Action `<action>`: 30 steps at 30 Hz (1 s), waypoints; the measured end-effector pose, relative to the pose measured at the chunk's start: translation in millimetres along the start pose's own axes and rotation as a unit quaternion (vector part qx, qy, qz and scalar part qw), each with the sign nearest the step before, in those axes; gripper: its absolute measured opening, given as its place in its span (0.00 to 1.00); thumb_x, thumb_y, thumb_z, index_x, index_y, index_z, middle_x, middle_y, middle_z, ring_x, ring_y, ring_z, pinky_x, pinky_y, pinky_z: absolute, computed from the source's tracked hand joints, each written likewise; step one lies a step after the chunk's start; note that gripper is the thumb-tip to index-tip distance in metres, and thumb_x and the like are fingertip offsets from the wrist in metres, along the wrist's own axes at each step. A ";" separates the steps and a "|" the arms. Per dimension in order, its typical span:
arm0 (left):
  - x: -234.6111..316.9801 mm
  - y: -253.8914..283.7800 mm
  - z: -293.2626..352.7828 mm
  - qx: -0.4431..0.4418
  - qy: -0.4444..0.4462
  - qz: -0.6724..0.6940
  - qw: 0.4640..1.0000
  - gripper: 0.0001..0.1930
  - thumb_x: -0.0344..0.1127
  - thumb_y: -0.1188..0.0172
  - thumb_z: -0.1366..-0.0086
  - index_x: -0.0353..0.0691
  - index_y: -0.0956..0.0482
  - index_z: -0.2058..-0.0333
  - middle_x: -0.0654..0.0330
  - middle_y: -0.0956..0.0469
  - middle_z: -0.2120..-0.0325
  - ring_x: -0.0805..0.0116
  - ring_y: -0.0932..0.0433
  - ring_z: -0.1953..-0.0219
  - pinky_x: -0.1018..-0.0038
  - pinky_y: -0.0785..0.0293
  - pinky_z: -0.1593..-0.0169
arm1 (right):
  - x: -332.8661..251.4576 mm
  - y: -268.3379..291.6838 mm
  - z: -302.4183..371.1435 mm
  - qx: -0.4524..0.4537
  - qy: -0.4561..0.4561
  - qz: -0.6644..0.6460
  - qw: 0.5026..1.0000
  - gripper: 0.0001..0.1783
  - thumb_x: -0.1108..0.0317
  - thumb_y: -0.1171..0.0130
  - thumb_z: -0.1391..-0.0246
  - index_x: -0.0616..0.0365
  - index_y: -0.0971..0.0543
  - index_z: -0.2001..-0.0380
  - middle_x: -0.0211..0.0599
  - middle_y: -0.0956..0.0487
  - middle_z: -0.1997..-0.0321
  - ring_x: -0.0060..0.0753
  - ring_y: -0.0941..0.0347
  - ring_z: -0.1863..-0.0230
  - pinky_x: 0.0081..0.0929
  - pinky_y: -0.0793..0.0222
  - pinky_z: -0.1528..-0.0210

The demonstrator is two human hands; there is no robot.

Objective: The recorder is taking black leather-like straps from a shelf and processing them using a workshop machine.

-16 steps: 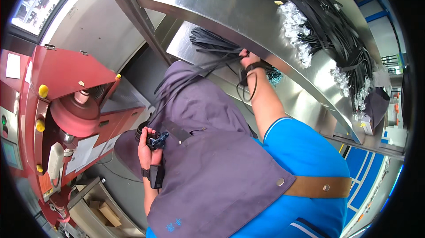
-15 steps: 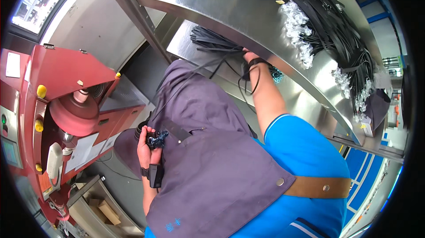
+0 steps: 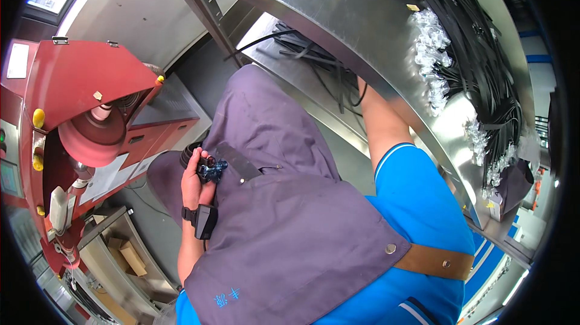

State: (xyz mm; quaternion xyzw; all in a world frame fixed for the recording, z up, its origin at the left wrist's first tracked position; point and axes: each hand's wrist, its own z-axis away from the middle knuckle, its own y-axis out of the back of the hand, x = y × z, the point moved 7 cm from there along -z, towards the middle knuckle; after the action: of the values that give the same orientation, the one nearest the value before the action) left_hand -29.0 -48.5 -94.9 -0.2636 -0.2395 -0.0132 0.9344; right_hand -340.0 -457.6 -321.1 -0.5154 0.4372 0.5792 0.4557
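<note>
My left hand [image 3: 194, 181] is closed around a small bunch of dark cable ends [image 3: 212, 170] in shiny blue wrapping, held over my lap at the apron's left side. A black coil shows just behind its fingers. My right forearm [image 3: 386, 121] reaches forward beneath the upper steel shelf; its edge hides the hand, so its fingers cannot be seen. Nearest to it, on the lower shelf, lies a pile of flat black cables [image 3: 314, 53]. Several loose strands stick out leftward and hang over the front edge.
On the upper steel shelf [image 3: 338, 5], a large bundle of black cables [image 3: 483, 65] with clear-wrapped ends [image 3: 430, 53] lies to the right. A red machine [image 3: 90, 89] with a round pink wheel stands at the left. Below it is an open cardboard box [image 3: 130, 257].
My right hand has gone out of sight under the shelf edge. The strands stretched over my lap are now up by the lower shelf. My left hand keeps its hold.
</note>
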 end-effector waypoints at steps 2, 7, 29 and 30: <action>1.6 1.8 1.5 0.011 -0.008 -0.006 1.000 0.05 0.32 0.44 0.36 0.39 0.25 0.63 0.63 0.23 0.72 0.73 0.26 0.69 0.78 0.27 0.61 | 2.9 -8.0 -1.5 -0.003 -0.005 0.002 1.000 0.08 0.67 0.45 0.47 0.61 0.24 0.67 0.37 0.22 0.68 0.31 0.28 0.75 0.25 0.34 0.77; -0.3 12.5 0.3 0.005 -0.002 -0.002 1.000 0.06 0.33 0.44 0.35 0.39 0.25 0.63 0.63 0.24 0.73 0.72 0.26 0.69 0.76 0.28 0.61 | 3.7 -32.5 -9.7 -0.017 -0.012 0.009 1.000 0.08 0.67 0.45 0.47 0.60 0.24 0.67 0.37 0.22 0.69 0.30 0.28 0.75 0.24 0.34 0.77; -0.7 11.8 -1.3 0.018 -0.003 -0.002 1.000 0.06 0.32 0.44 0.36 0.38 0.26 0.62 0.63 0.24 0.72 0.72 0.26 0.68 0.78 0.28 0.60 | 0.9 36.5 -1.9 0.003 -0.044 0.133 0.990 0.08 0.66 0.44 0.46 0.60 0.25 0.67 0.36 0.22 0.71 0.27 0.27 0.76 0.22 0.33 0.77; -0.8 11.9 -0.9 0.019 -0.003 -0.001 1.000 0.06 0.32 0.44 0.36 0.38 0.26 0.62 0.63 0.24 0.72 0.72 0.26 0.68 0.78 0.28 0.60 | 1.0 37.2 -0.2 0.002 -0.045 0.137 0.990 0.08 0.66 0.44 0.46 0.60 0.25 0.67 0.36 0.22 0.71 0.27 0.27 0.76 0.22 0.33 0.77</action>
State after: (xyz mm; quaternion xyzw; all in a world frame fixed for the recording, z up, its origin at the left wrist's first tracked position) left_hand -27.6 -38.8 -101.8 -0.2455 -0.2430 -0.0085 0.9384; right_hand -376.4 -465.2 -320.7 -0.4232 0.4839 0.6576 0.3928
